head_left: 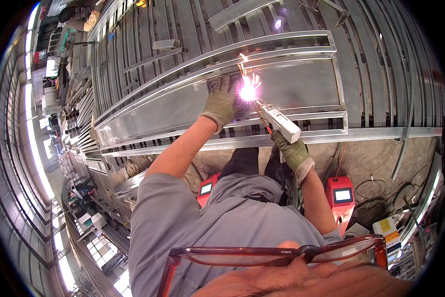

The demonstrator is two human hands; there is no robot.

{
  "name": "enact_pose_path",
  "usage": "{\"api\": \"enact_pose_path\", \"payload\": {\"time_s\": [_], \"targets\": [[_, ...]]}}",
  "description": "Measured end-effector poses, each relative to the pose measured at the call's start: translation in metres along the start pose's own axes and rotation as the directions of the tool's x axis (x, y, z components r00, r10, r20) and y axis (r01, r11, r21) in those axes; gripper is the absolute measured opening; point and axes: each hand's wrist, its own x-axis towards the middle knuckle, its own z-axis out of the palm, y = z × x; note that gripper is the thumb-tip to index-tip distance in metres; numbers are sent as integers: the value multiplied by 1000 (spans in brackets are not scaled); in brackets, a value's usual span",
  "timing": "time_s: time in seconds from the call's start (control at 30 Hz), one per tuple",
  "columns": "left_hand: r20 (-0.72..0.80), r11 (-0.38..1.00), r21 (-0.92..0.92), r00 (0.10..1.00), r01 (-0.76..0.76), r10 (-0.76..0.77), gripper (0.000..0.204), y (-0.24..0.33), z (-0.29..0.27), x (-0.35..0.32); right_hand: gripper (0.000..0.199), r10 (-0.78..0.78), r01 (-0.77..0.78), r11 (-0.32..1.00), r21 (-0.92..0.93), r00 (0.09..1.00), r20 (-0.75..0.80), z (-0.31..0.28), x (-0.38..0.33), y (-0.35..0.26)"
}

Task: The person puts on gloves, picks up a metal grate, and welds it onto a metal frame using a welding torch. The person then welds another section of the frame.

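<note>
My right hand [292, 152], in a greenish work glove, is closed round the grip of a handheld welding gun [281, 123] with a pale boxy body. A glaring pinkish-white spot [249, 92] burns at its tip and throws orange sparks upward; the glare hides the exact point of contact. Beneath lies a long framed sheet-metal panel [304, 81], silvery, with tubular rails along its edges. To the left of the glare, my left hand [220, 103], gloved alike, lies on the panel with its fingers stretched out, holding nothing.
A slatted metal worktable [381, 89] carries the panel, with a loose metal channel [242, 12] and a short tube piece [166, 44] beyond it. Below its front edge stand a red machine with a screen [340, 198] and a second red unit [206, 190]. Cables [376, 190] trail across the floor.
</note>
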Motion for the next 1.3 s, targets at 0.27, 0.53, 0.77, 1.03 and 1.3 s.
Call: {"api": "enact_pose_path", "payload": {"time_s": [0.27,0.53,0.77,1.03,1.3], "targets": [[49,996,89,998,23,-28,80,10,-13,2,48,-19,18,998,-66,1000,-16,-2,4,10],[19,1000,2,1000,-17,17,92,3,-8,0,45,-5,5,997,-71,1000,-5,-1,5,10],[57,999,40,998,13,-16,88,3,-5,-1,43,-41,41,999,-3,999,12,0,3,11],[5,1000,26,1000,1,-2,85,4,-2,-2,42,-83,81,996,24,996,46,-1,5,15],[-50,998,51,998,-26,29,84,11,-21,0,52,-58,56,997,56,998,37,-2,-1,11]]}}
